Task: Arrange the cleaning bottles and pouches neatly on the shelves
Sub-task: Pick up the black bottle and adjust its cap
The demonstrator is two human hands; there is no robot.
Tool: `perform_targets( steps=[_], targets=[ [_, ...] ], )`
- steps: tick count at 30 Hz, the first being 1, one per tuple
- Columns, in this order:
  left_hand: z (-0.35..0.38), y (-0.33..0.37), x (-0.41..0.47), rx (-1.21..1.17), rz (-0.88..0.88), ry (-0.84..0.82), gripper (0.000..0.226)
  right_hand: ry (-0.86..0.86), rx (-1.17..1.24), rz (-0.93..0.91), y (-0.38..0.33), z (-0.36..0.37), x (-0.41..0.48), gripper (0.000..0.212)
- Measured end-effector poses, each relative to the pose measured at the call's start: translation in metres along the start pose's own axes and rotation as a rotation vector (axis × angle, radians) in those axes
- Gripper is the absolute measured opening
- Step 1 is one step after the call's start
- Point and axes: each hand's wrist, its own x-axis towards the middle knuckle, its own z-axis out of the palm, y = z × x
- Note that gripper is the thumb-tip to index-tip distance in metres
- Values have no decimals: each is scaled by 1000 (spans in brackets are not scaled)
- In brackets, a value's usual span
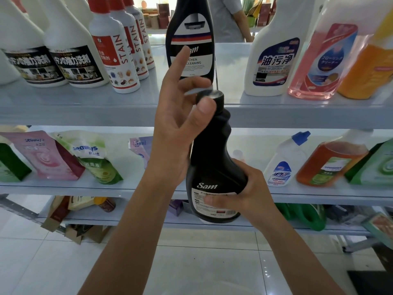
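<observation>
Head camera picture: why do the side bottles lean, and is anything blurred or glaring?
In the head view the wide lens tips the left white bottles and the right pink bottle outward; the pink bottle is also smeared; a small glint sits on the cap of the held black bottle; lighting is even, shadows faint.

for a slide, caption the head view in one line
Left hand pinches the cap, right hand grips the black Sam bottle before the shelves.
</observation>
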Motion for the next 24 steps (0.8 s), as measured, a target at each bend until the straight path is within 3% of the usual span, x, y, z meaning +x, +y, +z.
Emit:
perform_targets(
  steps=[6,11,15,19,22,24],
  targets=[
    [0,-3,-5,-16,-34,39,73,-18,11,9,-5,1,2,85],
    [-9,-18,-21,251,-115,0,47,67,90,-46,-20,-8,5,84],
    [-23,-32,-39,467,-151,26,53,128,130,-131,-49,-18,13,69],
    [-23,-33,-43,845,107,258,41,206,163,-240,-83,-18,27,61],
    [-19,-22,-40,948,234,258,53,263,219,-275,-107,-10,39,44],
    [-18,-15,-34,951,155,160,73,180,272,-284,-119,-5,46,43]
  ],
)
